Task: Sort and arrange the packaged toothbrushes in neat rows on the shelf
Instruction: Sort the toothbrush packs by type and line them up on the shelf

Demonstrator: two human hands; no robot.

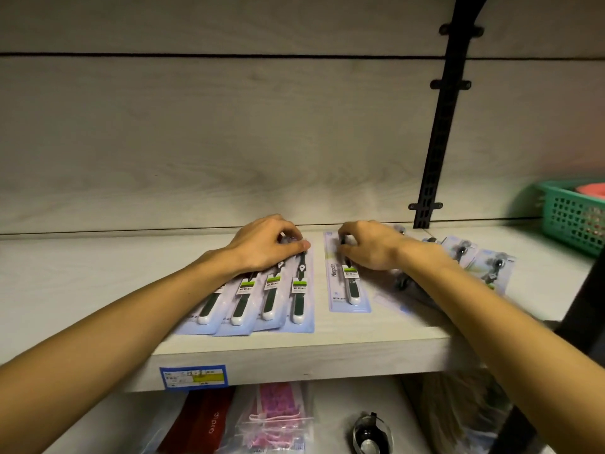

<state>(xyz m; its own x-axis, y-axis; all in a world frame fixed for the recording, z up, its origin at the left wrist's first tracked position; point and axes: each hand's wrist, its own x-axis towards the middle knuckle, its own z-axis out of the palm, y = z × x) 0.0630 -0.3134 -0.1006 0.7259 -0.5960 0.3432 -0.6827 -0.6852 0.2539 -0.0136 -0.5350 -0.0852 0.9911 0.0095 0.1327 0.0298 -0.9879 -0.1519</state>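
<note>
Several pale blue packs with dark green and white toothbrushes lie overlapped in a fanned row [262, 299] on the light wooden shelf [98, 273]. My left hand [268, 244] rests on the top ends of that row, fingers curled over the rightmost pack. A single pack marked Niepoth [348, 286] lies just right of the row, and my right hand [370, 245] grips its upper part with curled fingers. More packs [484, 267] lie loosely fanned to the right, partly hidden under my right forearm.
A green plastic basket [573, 221] stands at the shelf's far right. A black slotted bracket [438, 142] runs up the back wall. A blue price label [193, 376] sticks to the shelf's front edge. Bagged goods lie on the shelf below.
</note>
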